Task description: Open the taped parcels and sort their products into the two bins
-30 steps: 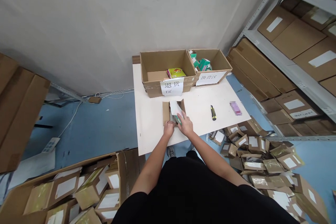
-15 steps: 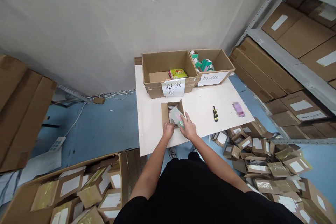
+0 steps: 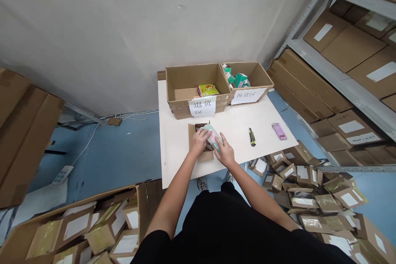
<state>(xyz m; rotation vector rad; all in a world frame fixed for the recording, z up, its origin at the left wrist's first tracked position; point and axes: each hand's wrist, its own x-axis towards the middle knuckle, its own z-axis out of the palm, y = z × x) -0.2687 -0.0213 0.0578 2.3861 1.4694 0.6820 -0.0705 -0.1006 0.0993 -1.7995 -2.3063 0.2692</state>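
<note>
A small open cardboard box (image 3: pixel 204 155) lies on the white table (image 3: pixel 176 148) in front of me. My left hand (image 3: pixel 199 140) rests over the box with fingers curled on a pale wrapped packet (image 3: pixel 213 137) that has a green edge. My right hand (image 3: pixel 225 153) grips the same packet from the right side, just above the box opening. Both hands are closed on the packet.
Two larger labelled cartons (image 3: pixel 194 90) (image 3: pixel 247 82) stand at the table's far edge, holding coloured packs. A utility knife (image 3: pixel 252 137) and a purple item (image 3: pixel 279 131) lie to the right. Small parcels (image 3: pixel 309 189) pile on the floor right; more fill a carton (image 3: pixel 93 227) at left. Shelving (image 3: pixel 346 78) stands right.
My left hand has moved up from the box's near edge onto the packet. The packet has come further out of the box and shifted a little right.
</note>
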